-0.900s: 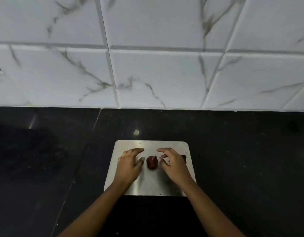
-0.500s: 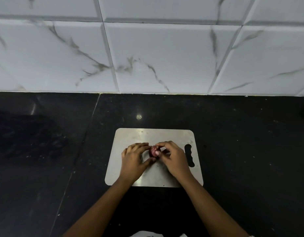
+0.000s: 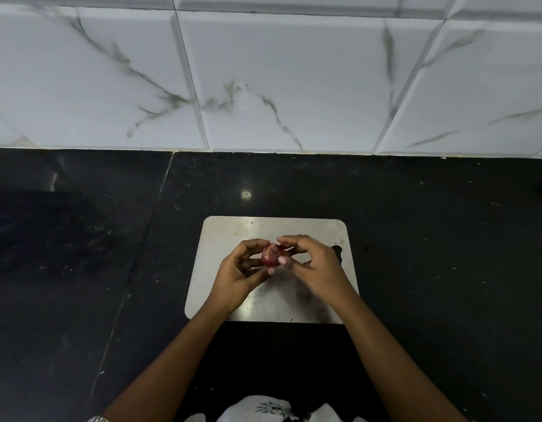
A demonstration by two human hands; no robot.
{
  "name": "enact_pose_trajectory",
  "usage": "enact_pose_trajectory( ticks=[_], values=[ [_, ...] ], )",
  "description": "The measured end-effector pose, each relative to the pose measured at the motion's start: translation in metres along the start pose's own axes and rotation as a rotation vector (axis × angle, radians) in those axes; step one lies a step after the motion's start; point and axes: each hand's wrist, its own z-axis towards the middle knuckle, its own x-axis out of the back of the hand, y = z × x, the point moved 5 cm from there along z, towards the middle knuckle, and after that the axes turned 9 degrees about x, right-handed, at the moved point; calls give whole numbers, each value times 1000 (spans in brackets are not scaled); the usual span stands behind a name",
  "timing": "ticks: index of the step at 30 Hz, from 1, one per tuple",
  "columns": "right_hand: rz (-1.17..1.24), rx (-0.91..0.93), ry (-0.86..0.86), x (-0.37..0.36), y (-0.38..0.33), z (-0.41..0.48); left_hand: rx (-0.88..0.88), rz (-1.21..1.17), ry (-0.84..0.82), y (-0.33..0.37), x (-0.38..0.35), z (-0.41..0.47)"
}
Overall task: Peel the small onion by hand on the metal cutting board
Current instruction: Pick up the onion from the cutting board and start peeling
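A small dark-red onion (image 3: 269, 256) is held above the middle of the metal cutting board (image 3: 227, 236). My left hand (image 3: 239, 274) cups it from the left, fingertips curled around its far side. My right hand (image 3: 314, 264) pinches it from the right, thumb on its front and fingers at its top. Much of the onion is hidden by the fingers. The board lies flat on the black counter; its handle slot (image 3: 337, 252) shows beside my right hand.
The black stone counter (image 3: 431, 239) stretches to both sides of the board. A white marble-tiled wall (image 3: 279, 80) rises at the back. A seam in the counter (image 3: 148, 226) runs to the left of the board. White cloth (image 3: 263, 409) shows at the bottom edge.
The onion lay on the board between my open hands; both hands closed on it and lifted it. The view tilted down, so the board appears higher in frame.
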Motion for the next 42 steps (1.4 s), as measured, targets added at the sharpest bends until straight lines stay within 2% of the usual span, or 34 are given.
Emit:
enact_pose_trajectory(
  ticks=[3, 14, 24, 26, 32, 37, 42],
  values=[
    [-54, 16, -51, 0, -3, 4, 13, 11, -19, -1, 0, -1],
    [-261, 127, -41, -3, -24, 10, 57, -13, -31, -4, 3, 0],
    [-465, 345, -71, -2, -33, -2, 52, -80, -11, -4, 6, 0],
    [-443, 335, -53, -2, -33, -5, 49, -87, -18, -5, 6, 0],
    [-176, 221, 14, -3, -28, -6, 57, -105, -103, -6, 5, 1],
    [-178, 264, 48, -6, -22, -4, 123, -161, -170, -2, 9, 2],
    [-140, 261, 58, -8, -21, -2, 201, -146, -153, -2, 11, 7]
  ],
)
